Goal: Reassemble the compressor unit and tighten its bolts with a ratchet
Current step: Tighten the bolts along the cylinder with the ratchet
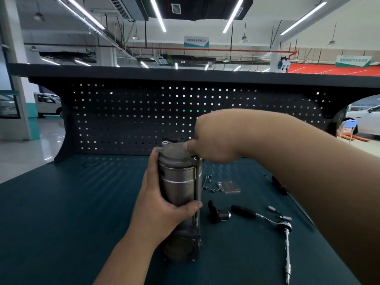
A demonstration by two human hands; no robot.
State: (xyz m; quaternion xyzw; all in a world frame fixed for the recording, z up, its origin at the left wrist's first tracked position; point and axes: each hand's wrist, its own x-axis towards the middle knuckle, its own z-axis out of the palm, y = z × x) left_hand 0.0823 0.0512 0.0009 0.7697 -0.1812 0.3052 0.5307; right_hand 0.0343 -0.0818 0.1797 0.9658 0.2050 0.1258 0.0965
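**Compressor upright on table, both hands on it**

- Compressor unit (pixel 181 194) stands on end on the green table (pixel 72 212), in front of the pegboard (pixel 185 116).
- Left hand (pixel 164 202): grip clamped round the cylinder body, fingers behind, thumb across the front.
- Right hand (pixel 211 138): at the top end cap, fingers curled, thumb tip against the cap edge. Can't tell whether the grip is pinching anything; the fingertips are hidden.
- Long bolt (pixel 197 190) runs down the right side of the body from the cap ear.
- Ratchet (pixel 265 218) lies on the table right of the unit, untouched, extension bar pointing toward the camera.
- Small black part (pixel 218 213) lies between the unit and the ratchet handle.
- Metal plate (pixel 229 187) lies further back, loose screws (pixel 211 189) just beside it.
- Screwdriver (pixel 278 185) is partly hidden under the right forearm.
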